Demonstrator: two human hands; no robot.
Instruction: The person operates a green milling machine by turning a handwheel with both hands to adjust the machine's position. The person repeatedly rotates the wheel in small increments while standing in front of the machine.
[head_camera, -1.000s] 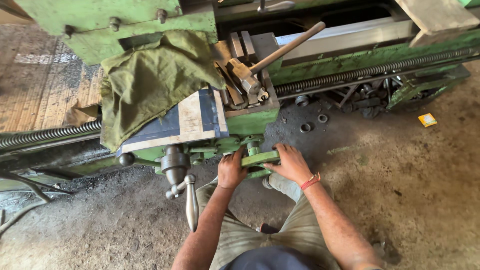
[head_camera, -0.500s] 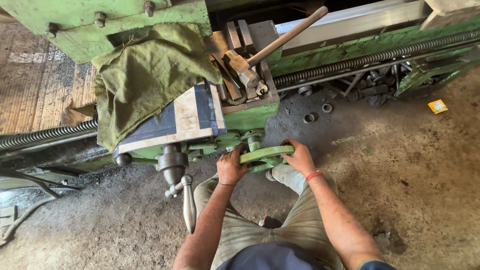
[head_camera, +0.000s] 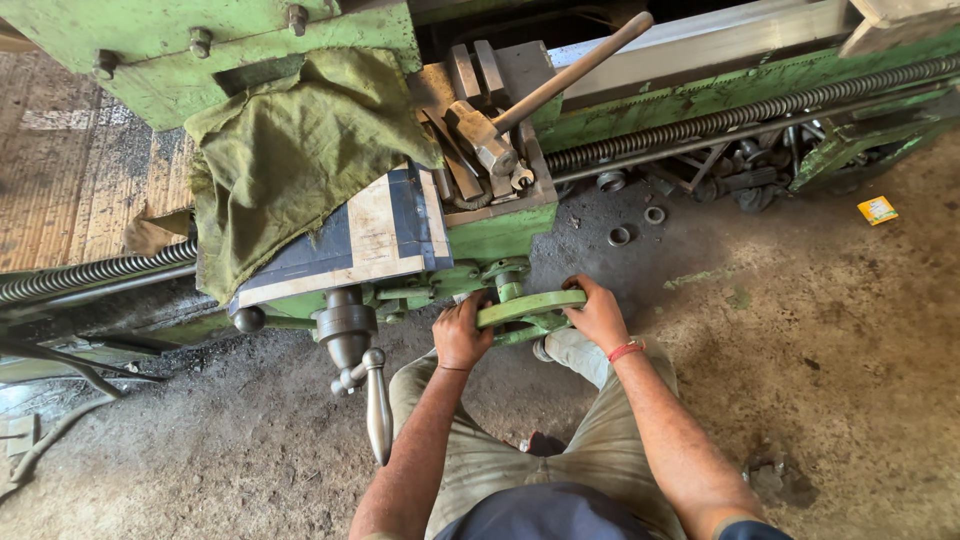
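Both hands shifted rightward, left hand and right hand clamped on green handwheel, hammer above

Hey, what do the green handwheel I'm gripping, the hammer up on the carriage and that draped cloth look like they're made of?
Handwheel: likely cast metal, painted pale green, judging by its thick rigid rim; both hands, left and right, grip it.
Hammer: dull grey metal head, probably steel; the handle looks like brown wood.
Cloth: olive-green woven fabric, going by its soft folds and creases.

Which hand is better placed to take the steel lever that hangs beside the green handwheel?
Left. The left hand grips the handwheel on the side nearer the lever; the right hand holds the far side.
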